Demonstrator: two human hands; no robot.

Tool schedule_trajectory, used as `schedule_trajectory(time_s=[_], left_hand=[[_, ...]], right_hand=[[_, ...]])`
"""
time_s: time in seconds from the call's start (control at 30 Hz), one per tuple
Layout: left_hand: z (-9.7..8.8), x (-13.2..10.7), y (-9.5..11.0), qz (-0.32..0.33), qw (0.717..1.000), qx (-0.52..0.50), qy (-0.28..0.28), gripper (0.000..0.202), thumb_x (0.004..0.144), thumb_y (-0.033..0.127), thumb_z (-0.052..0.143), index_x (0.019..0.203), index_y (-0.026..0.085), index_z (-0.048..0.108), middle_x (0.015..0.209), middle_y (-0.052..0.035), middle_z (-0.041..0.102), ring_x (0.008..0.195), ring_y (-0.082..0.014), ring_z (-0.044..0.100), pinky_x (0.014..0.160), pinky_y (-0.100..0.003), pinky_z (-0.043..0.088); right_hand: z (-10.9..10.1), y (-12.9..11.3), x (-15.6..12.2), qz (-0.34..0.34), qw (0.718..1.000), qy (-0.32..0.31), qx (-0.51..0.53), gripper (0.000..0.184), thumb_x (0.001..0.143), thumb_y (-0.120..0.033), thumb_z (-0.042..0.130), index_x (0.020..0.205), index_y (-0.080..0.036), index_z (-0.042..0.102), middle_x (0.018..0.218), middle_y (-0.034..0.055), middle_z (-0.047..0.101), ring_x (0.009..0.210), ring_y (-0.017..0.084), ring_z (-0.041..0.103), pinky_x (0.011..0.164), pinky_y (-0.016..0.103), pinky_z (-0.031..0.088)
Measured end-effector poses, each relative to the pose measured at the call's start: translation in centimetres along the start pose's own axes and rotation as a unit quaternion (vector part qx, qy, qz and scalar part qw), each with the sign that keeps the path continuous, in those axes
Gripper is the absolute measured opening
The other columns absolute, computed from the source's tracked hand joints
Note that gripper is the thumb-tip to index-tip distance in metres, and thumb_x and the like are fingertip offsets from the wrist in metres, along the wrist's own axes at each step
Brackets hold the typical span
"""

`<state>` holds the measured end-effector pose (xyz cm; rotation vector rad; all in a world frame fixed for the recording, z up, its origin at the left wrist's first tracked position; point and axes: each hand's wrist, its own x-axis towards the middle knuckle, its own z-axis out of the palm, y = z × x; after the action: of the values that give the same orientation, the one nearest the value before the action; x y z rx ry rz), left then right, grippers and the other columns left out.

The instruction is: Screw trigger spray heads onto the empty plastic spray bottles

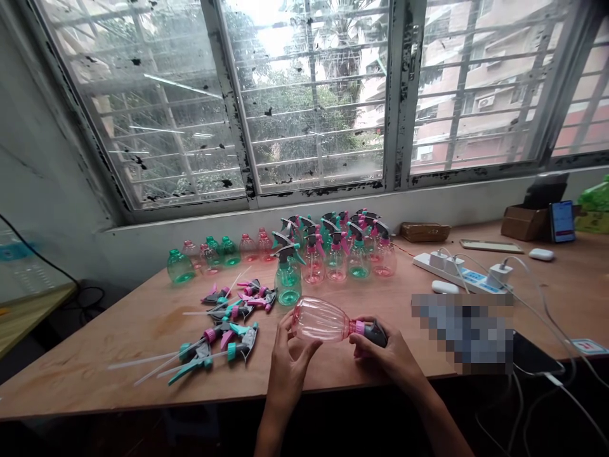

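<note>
A clear pink spray bottle (320,319) lies sideways between my hands, above the table's front edge. My left hand (291,352) is closed around its base end. At the neck end, my right hand (387,349) grips the grey and pink trigger sprayer head (373,332), which sits on the bottle's mouth. To the left lies a pile of loose trigger sprayers (242,339), pink, teal and grey, with thin white tubes. Behind the held bottle stand several bottles with sprayers fitted (335,260), green and pink.
Several bottles without sprayers (181,266) stand at the back left of the wooden table (118,330). On the right are a white power strip (469,274) with plugged cables, a phone (537,352), a cardboard box (518,222) and a brown tray (425,232). Windows rise behind.
</note>
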<state>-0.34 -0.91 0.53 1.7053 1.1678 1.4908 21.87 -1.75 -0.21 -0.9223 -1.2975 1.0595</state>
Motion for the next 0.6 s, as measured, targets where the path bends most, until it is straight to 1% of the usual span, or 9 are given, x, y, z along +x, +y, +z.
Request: schedule_trajectory(time_s=[0.07, 0.13, 0.2, 0.27, 0.33, 0.4, 0.5, 0.6], left_hand=[[0.00, 0.05, -0.19, 0.010, 1.000, 0.011, 0.007, 0.059, 0.085, 0.040, 0.073, 0.138, 0.028, 0.049, 0.149, -0.0105, 0.048, 0.131, -0.0297, 0.054, 0.107, -0.043, 0.047], [-0.03, 0.08, -0.27, 0.026, 0.999, 0.027, 0.016, 0.057, 0.087, 0.038, 0.071, 0.139, 0.029, 0.049, 0.149, -0.0088, 0.048, 0.132, -0.0290, 0.053, 0.108, -0.043, 0.046], [-0.05, 0.07, -0.13, 0.032, 0.999, 0.038, 0.015, 0.058, 0.086, 0.037, 0.072, 0.139, 0.031, 0.049, 0.146, -0.0077, 0.051, 0.131, -0.0285, 0.054, 0.109, -0.044, 0.044], [-0.07, 0.03, 0.19, 0.022, 0.999, 0.041, 0.000, 0.065, 0.082, 0.037, 0.076, 0.140, 0.031, 0.047, 0.143, -0.0072, 0.055, 0.130, -0.0289, 0.055, 0.112, -0.046, 0.042], [-0.07, -0.03, 0.49, 0.013, 0.999, 0.034, -0.008, 0.069, 0.080, 0.039, 0.079, 0.140, 0.030, 0.046, 0.142, -0.0073, 0.056, 0.133, -0.0296, 0.052, 0.116, -0.048, 0.037], [-0.08, -0.04, 0.60, 0.017, 0.999, 0.028, -0.001, 0.065, 0.083, 0.041, 0.076, 0.139, 0.029, 0.046, 0.144, -0.0080, 0.054, 0.137, -0.0298, 0.048, 0.118, -0.049, 0.033], [-0.10, 0.03, 0.37, 0.040, 0.998, 0.046, 0.009, 0.059, 0.085, 0.039, 0.073, 0.139, 0.030, 0.049, 0.149, -0.0075, 0.048, 0.141, -0.0299, 0.043, 0.120, -0.050, 0.031], [-0.12, 0.14, 0.01, 0.074, 0.995, 0.065, 0.021, 0.055, 0.087, 0.034, 0.071, 0.138, 0.031, 0.050, 0.148, -0.0062, 0.049, 0.142, -0.0291, 0.042, 0.120, -0.049, 0.032]], right_hand=[[-0.01, 0.02, 0.05, -0.003, 1.000, 0.005, 0.001, 0.040, 0.084, -0.046, 0.077, 0.106, -0.016, 0.062, 0.065, 0.0017, 0.073, 0.059, 0.019, 0.069, 0.060, 0.029, 0.055], [-0.02, -0.02, 0.06, -0.005, 1.000, 0.007, 0.000, 0.040, 0.084, -0.045, 0.077, 0.106, -0.016, 0.062, 0.065, 0.0020, 0.073, 0.060, 0.019, 0.069, 0.061, 0.029, 0.055], [0.01, -0.09, 0.04, -0.006, 1.000, 0.007, -0.001, 0.040, 0.084, -0.046, 0.077, 0.105, -0.016, 0.062, 0.065, 0.0021, 0.072, 0.060, 0.019, 0.069, 0.061, 0.030, 0.056], [0.05, -0.11, 0.00, -0.004, 1.000, 0.006, -0.001, 0.040, 0.083, -0.047, 0.077, 0.104, -0.016, 0.062, 0.065, 0.0020, 0.072, 0.059, 0.019, 0.068, 0.059, 0.030, 0.056], [0.08, -0.06, -0.02, -0.003, 1.000, 0.001, -0.002, 0.041, 0.082, -0.047, 0.078, 0.103, -0.016, 0.062, 0.065, 0.0015, 0.072, 0.058, 0.019, 0.068, 0.058, 0.030, 0.056], [0.08, 0.04, -0.03, -0.004, 1.000, -0.003, -0.007, 0.040, 0.082, -0.046, 0.078, 0.104, -0.016, 0.062, 0.064, 0.0012, 0.071, 0.057, 0.019, 0.067, 0.058, 0.030, 0.056], [0.02, 0.11, -0.05, -0.002, 1.000, 0.000, -0.006, 0.041, 0.083, -0.047, 0.077, 0.105, -0.016, 0.061, 0.065, 0.0019, 0.072, 0.058, 0.019, 0.067, 0.059, 0.031, 0.056], [-0.03, 0.02, -0.09, 0.001, 1.000, 0.006, 0.001, 0.042, 0.084, -0.047, 0.076, 0.106, -0.015, 0.061, 0.066, 0.0021, 0.072, 0.059, 0.020, 0.068, 0.059, 0.032, 0.057]])
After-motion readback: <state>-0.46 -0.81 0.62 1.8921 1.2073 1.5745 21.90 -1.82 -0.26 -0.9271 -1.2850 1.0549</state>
